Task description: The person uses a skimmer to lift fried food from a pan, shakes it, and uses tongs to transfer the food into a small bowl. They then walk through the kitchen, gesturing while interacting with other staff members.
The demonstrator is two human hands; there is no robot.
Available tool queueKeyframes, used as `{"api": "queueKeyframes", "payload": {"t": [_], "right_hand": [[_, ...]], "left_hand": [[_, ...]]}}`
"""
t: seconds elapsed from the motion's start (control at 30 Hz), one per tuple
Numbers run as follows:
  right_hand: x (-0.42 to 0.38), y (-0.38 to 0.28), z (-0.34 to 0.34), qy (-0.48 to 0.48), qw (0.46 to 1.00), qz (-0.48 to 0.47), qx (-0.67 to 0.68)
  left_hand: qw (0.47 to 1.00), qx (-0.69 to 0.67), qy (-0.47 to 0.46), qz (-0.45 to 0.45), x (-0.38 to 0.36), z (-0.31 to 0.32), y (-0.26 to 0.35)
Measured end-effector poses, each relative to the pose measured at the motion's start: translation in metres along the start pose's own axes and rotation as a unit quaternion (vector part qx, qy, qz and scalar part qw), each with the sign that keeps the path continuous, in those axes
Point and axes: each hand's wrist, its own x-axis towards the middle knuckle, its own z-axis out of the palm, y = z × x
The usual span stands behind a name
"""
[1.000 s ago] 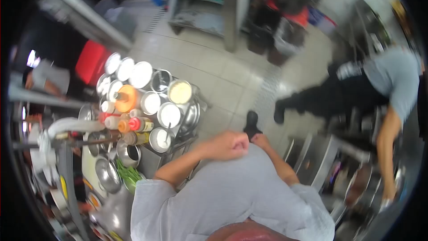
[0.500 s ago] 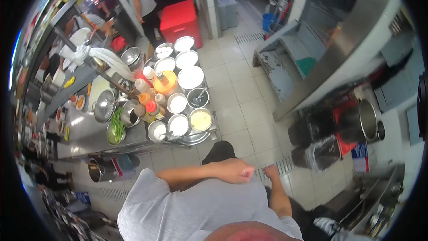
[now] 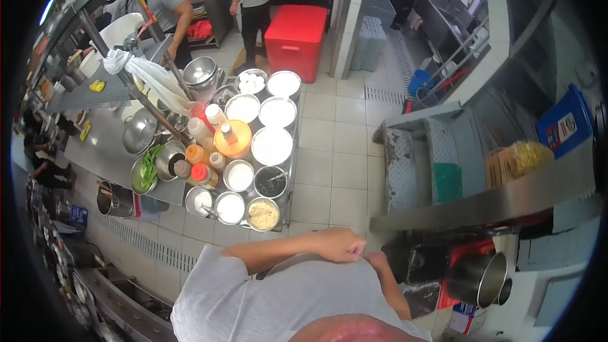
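My left hand is held in front of my body, its forearm crossing the grey shirt. Its fingers are curled into a fist with nothing visible in them. Just to its right is my right hand, lower and partly behind the left one; its fingers are hidden. Neither hand touches the table ahead. Nearest on that table are a bowl of pale yellow crumbly food, a bowl of white powder and a bowl of dark contents with a spoon.
Several squeeze bottles and a bowl of green vegetables share the steel table. A red cooler stands behind it, near other people. Right are metal steps, a steel edge and a large pot.
The view has shifted, showing more of the far room; steps and pot sit lower. My right hand has come in beside the left, which stays a fist.
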Motion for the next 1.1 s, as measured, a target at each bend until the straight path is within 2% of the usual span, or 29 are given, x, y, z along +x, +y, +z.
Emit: {"api": "queueKeyframes", "payload": {"t": [0.03, 0.1, 0.13, 0.17, 0.2, 0.3, 0.4, 0.5, 0.53, 0.57, 0.63, 0.73, 0.83, 0.93, 1.03, 1.1], "right_hand": [[0.018, 0.034, -0.002, 0.008, 1.000, 0.000, -0.027], [0.042, 0.040, -0.026, 0.012, 0.998, 0.053, -0.017], [0.042, 0.021, -0.044, 0.005, 0.994, 0.104, 0.017], [0.058, 0.031, -0.048, -0.004, 0.986, 0.157, 0.053], [0.091, 0.059, -0.041, -0.069, 0.987, 0.026, -0.140], [0.121, 0.045, -0.059, -0.062, 0.951, -0.083, -0.290], [0.177, 0.043, -0.070, -0.024, 0.988, 0.053, -0.145], [0.267, 0.059, -0.100, -0.061, 0.977, -0.032, -0.202], [0.268, 0.025, -0.140, -0.024, 0.985, 0.026, -0.168], [0.291, 0.011, -0.170, -0.065, 0.964, -0.069, -0.247], [0.337, 0.012, -0.218, -0.144, 0.877, -0.245, -0.386], [0.404, 0.013, -0.272, -0.085, 0.916, -0.207, -0.332], [0.500, 0.066, -0.293, -0.079, 0.917, -0.241, -0.306], [0.505, 0.011, -0.374, -0.173, 0.907, -0.212, -0.319], [0.492, -0.082, -0.424, -0.227, 0.953, -0.089, -0.179], [0.441, -0.158, -0.461, -0.165, 0.949, -0.216, -0.159]], "left_hand": [[1.000, 0.016, 0.008, -0.006, 0.008, -0.008, 0.001], [0.999, 0.024, 0.021, -0.026, 0.018, -0.022, -0.002], [0.998, 0.028, 0.031, -0.037, 0.023, -0.029, -0.006], [0.997, 0.027, 0.047, -0.045, 0.028, -0.032, -0.012], [0.996, 0.025, 0.061, -0.055, 0.032, -0.034, -0.019], [0.990, 0.000, 0.102, -0.098, 0.048, -0.053, -0.032], [0.981, -0.002, 0.130, -0.142, 0.077, -0.085, -0.037], [0.973, 0.006, 0.167, -0.160, 0.116, -0.114, -0.055], [0.969, 0.010, 0.184, -0.163, 0.131, -0.125, -0.061], [0.967, 0.017, 0.197, -0.161, 0.146, -0.137, -0.064], [0.964, 0.028, 0.214, -0.156, 0.177, -0.161, -0.067], [0.958, 0.022, 0.232, -0.166, 0.218, -0.196, -0.067], [0.949, 0.009, 0.247, -0.197, 0.248, -0.221, -0.068], [0.941, -0.010, 0.264, -0.212, 0.267, -0.251, -0.063], [0.941, 0.024, 0.252, -0.226, 0.278, -0.274, -0.091], [0.929, 0.057, 0.260, -0.257, 0.287, -0.287, -0.100]]}}
